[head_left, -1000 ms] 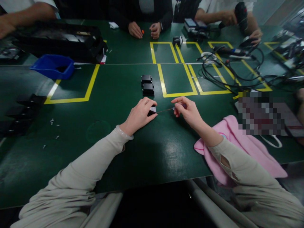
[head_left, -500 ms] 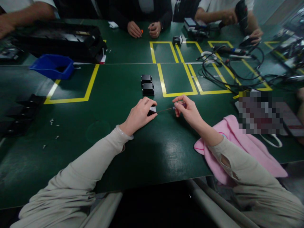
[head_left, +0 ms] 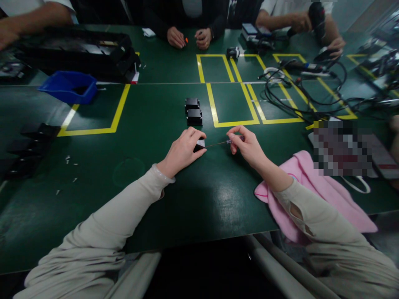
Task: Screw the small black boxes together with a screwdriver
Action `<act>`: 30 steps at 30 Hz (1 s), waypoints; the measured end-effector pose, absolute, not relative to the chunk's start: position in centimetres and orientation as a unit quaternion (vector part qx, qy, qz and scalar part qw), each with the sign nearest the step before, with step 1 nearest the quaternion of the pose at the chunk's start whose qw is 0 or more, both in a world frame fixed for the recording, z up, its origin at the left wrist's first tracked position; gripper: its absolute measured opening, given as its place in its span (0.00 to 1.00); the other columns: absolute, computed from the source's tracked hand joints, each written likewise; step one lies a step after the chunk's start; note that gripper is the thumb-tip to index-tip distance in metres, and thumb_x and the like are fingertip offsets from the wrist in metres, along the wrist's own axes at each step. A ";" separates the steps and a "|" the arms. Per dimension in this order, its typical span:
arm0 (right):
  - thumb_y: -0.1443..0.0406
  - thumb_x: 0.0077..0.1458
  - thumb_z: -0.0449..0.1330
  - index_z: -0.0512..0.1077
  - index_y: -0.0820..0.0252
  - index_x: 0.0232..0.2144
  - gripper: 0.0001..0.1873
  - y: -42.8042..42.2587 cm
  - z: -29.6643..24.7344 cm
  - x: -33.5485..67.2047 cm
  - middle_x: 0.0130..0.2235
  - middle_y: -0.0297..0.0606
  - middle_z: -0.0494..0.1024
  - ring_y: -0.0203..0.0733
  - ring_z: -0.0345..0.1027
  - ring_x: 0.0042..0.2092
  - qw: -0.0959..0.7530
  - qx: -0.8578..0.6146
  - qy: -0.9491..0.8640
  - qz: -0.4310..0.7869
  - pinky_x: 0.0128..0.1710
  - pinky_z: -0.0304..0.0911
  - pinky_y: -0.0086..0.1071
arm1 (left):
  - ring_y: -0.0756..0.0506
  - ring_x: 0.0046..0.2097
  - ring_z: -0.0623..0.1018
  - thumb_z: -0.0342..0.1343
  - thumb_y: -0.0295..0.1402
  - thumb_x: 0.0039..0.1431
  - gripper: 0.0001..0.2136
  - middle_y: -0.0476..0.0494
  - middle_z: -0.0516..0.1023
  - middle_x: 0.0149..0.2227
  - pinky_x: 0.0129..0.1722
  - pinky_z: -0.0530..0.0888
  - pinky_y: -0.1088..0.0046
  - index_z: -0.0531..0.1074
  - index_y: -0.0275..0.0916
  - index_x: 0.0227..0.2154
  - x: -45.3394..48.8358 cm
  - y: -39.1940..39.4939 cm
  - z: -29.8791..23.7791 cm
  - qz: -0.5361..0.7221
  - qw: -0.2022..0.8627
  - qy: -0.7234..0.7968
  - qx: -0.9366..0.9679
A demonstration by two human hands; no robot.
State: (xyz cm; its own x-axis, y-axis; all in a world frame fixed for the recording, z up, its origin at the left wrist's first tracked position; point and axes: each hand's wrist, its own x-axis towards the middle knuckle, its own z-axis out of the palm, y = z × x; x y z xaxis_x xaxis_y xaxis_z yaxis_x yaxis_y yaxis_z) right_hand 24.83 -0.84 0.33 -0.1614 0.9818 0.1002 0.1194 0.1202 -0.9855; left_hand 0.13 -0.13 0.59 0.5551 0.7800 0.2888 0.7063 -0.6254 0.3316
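Observation:
My left hand (head_left: 184, 150) is closed around a small black block-like part (head_left: 200, 144) on the green table, its light end face showing between thumb and forefinger. My right hand (head_left: 245, 143) grips the handle of a thin screwdriver (head_left: 218, 143). The shaft lies nearly level and points left, with its tip at the end face of the part; whether it sits in a screw is too small to tell. Just beyond my left hand stand two similar black parts (head_left: 194, 116), one behind the other.
Loose screws (head_left: 67, 159) and several black parts (head_left: 26, 147) lie to the left, near a blue bin (head_left: 73, 87) and a long black housing (head_left: 81, 54). On the right are a pink cloth (head_left: 314, 195) and tangled cables (head_left: 299, 93). Other people's hands (head_left: 188, 38) rest across the table.
The fingers of my right hand have shifted slightly on the screwdriver handle. My left hand and the black part stay in place.

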 end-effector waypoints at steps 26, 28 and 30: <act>0.51 0.63 0.62 0.69 0.55 0.34 0.16 -0.9 0.5 24.7 0.15 0.20 0.61 0.31 0.57 0.18 0.458 -0.455 -0.578 0.499 0.21 0.57 0.29 | 0.40 0.51 0.74 0.61 0.32 0.63 0.16 0.40 0.72 0.51 0.46 0.77 0.61 0.66 0.40 0.52 0.1 -0.1 0.5 0.206 0.090 0.423 0.878; 0.53 0.63 0.63 0.69 0.56 0.34 0.14 -0.8 0.3 24.8 0.15 0.20 0.61 0.31 0.57 0.17 0.461 -0.450 -0.577 0.502 0.21 0.57 0.29 | 0.40 0.51 0.74 0.61 0.31 0.63 0.16 0.40 0.72 0.51 0.47 0.77 0.61 0.66 0.40 0.51 0.1 -0.1 0.5 0.204 0.090 0.424 0.878; 0.56 0.62 0.64 0.69 0.56 0.36 0.11 -0.8 0.2 24.9 0.16 0.21 0.64 0.31 0.59 0.18 0.464 -0.449 -0.578 0.499 0.23 0.57 0.29 | 0.40 0.51 0.74 0.62 0.31 0.63 0.16 0.39 0.72 0.51 0.47 0.77 0.61 0.66 0.40 0.52 0.1 -0.1 0.5 0.204 0.090 0.426 0.877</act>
